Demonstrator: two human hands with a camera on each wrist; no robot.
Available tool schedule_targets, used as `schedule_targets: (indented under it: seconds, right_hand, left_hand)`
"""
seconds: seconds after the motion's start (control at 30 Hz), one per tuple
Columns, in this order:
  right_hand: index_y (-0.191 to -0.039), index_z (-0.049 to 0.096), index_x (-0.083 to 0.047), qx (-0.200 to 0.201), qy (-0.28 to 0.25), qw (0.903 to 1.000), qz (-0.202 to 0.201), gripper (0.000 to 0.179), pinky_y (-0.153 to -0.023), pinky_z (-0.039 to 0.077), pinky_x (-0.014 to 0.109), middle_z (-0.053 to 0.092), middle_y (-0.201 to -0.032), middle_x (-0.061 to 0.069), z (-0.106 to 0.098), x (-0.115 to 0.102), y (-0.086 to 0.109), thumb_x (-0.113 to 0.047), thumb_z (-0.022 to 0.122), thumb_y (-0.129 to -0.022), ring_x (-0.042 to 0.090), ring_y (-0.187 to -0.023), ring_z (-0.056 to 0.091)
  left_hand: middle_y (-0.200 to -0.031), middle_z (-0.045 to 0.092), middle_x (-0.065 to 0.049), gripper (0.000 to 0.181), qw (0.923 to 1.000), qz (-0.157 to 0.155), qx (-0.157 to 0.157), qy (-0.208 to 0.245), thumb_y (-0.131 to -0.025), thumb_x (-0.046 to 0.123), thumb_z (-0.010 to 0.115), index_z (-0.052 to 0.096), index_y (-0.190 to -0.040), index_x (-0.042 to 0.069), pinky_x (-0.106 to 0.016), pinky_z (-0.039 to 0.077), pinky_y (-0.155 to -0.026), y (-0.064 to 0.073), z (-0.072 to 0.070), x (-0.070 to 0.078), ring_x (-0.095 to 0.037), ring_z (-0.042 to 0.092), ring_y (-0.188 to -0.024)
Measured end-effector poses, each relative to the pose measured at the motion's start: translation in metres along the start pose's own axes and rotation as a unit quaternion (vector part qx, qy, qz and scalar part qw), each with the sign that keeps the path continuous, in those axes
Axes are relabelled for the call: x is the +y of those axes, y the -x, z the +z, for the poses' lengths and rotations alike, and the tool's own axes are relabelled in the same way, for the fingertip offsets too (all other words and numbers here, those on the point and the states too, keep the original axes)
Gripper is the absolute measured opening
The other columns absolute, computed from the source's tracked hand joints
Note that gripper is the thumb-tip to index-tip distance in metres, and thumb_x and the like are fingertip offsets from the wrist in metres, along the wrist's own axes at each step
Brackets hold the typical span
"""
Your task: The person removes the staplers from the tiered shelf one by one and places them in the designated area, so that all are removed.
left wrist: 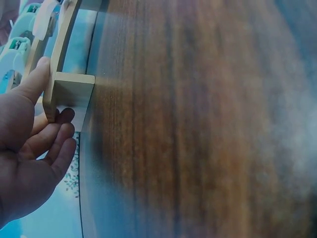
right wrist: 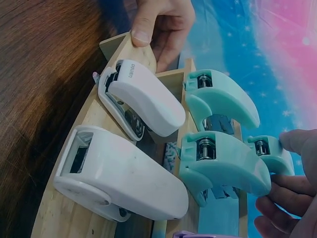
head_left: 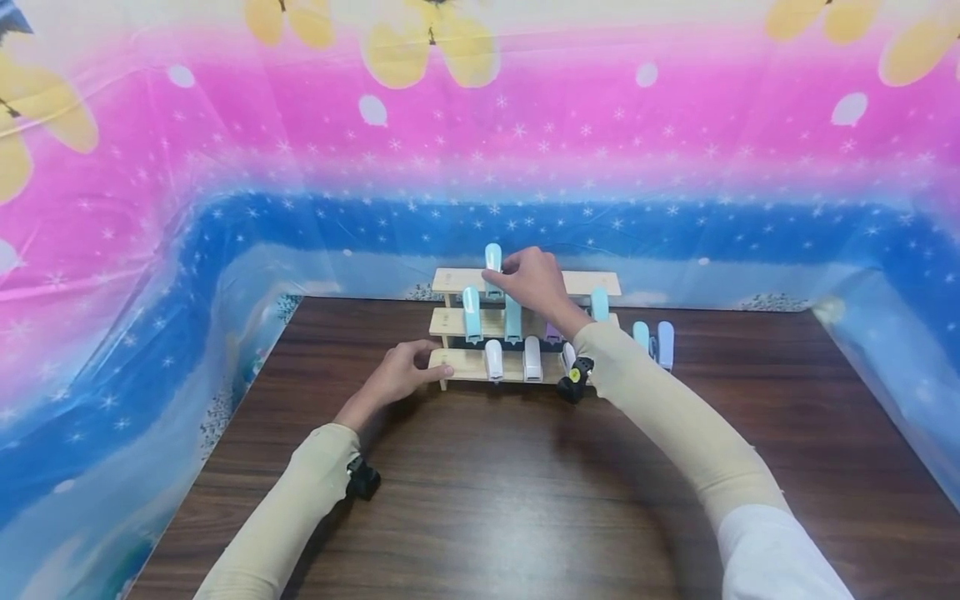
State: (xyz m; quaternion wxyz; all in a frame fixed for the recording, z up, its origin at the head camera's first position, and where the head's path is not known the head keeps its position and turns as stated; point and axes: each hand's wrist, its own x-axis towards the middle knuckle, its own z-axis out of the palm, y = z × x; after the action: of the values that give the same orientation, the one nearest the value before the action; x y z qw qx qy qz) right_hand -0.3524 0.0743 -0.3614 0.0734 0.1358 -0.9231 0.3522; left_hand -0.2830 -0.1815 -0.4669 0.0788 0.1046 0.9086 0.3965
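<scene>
- We see the right hand (head_left: 534,279) pinching a mint stapler (head_left: 492,255) at the top shelf (head_left: 588,282); a weak pinch could drop it onto the 2 lower mint staplers (head_left: 471,313).
- We see the left hand (head_left: 405,371) curled round the left end of the rack's bottom shelf (head_left: 465,362); if that hold slackens, a push could skid the rack.
- We judge that the low-hanging right wrist camera (head_left: 575,383) could knock the white stapler (head_left: 567,354) behind it.

Curved mint-green staplers (right wrist: 228,161) looked smooth, glossy plastic. The pale three-tiered shelf (head_left: 592,283) was matt wood. The brown wood-grained worktop (head_left: 517,500) shone.
</scene>
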Motion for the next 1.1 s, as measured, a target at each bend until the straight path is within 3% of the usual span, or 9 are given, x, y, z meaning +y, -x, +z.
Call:
schedule_targets:
  seconds: [0.1, 0.4, 0.73, 0.87, 1.1]
  right_hand:
    - [-0.094, 0.082, -0.009, 0.002, -0.002, 1.0, 0.003, 0.037, -0.083, 0.054, 0.042, 0.078, -0.103, 0.011, 0.001, -0.001, -0.001, -0.045, 0.075, -0.092, 0.021, -0.071, 0.063]
    - [-0.102, 0.08, -0.007, 0.008, -0.016, 0.9996, 0.023, 0.038, -0.081, 0.054, 0.039, 0.077, -0.106, 0.01, 0.002, -0.005, -0.001, -0.043, 0.076, -0.091, 0.02, -0.078, 0.065]
    - [-0.107, 0.078, -0.005, 0.018, -0.03, 0.9987, 0.036, 0.04, -0.067, 0.052, 0.031, 0.077, -0.101, 0.01, 0.003, -0.003, -0.003, -0.041, 0.077, -0.089, 0.017, -0.069, 0.062]
    - [-0.104, 0.078, -0.006, 0.026, -0.037, 0.9986, 0.029, 0.038, -0.063, 0.05, 0.03, 0.077, -0.092, 0.008, 0.001, -0.002, -0.003, -0.041, 0.077, -0.09, 0.017, -0.063, 0.059]
    - [-0.103, 0.078, -0.008, 0.042, -0.042, 0.9982, 0.014, 0.04, -0.073, 0.054, 0.033, 0.077, -0.094, 0.005, -0.009, -0.006, -0.002, -0.045, 0.077, -0.089, 0.016, -0.075, 0.066]
  left_hand:
    - [-0.128, 0.066, -0.017, 0.065, 1.0, 0.0, 0.002, 0.0, -0.093, 0.045, 0.076, 0.059, -0.14, 0.003, -0.043, 0.053, -0.086, -0.001, 0.0, 0.0, -0.025, 0.064, -0.102]
    - [-0.126, 0.067, -0.016, 0.064, 1.0, 0.0, 0.002, -0.001, -0.092, 0.045, 0.075, 0.06, -0.139, 0.003, -0.042, 0.053, -0.084, -0.001, 0.001, 0.0, -0.024, 0.065, -0.099]
    - [-0.125, 0.068, -0.016, 0.063, 1.0, 0.002, 0.004, -0.004, -0.092, 0.043, 0.076, 0.061, -0.139, 0.003, -0.041, 0.054, -0.083, -0.001, 0.001, 0.001, -0.024, 0.066, -0.099]
    - [-0.122, 0.069, -0.015, 0.062, 0.9999, 0.003, 0.006, -0.011, -0.093, 0.042, 0.076, 0.062, -0.137, 0.002, -0.039, 0.054, -0.081, -0.001, 0.002, 0.002, -0.023, 0.065, -0.097]
    - [-0.124, 0.068, -0.015, 0.06, 0.9997, 0.004, 0.016, -0.02, -0.093, 0.041, 0.076, 0.063, -0.136, 0.002, -0.043, 0.052, -0.086, -0.001, 0.001, 0.003, -0.025, 0.064, -0.102]
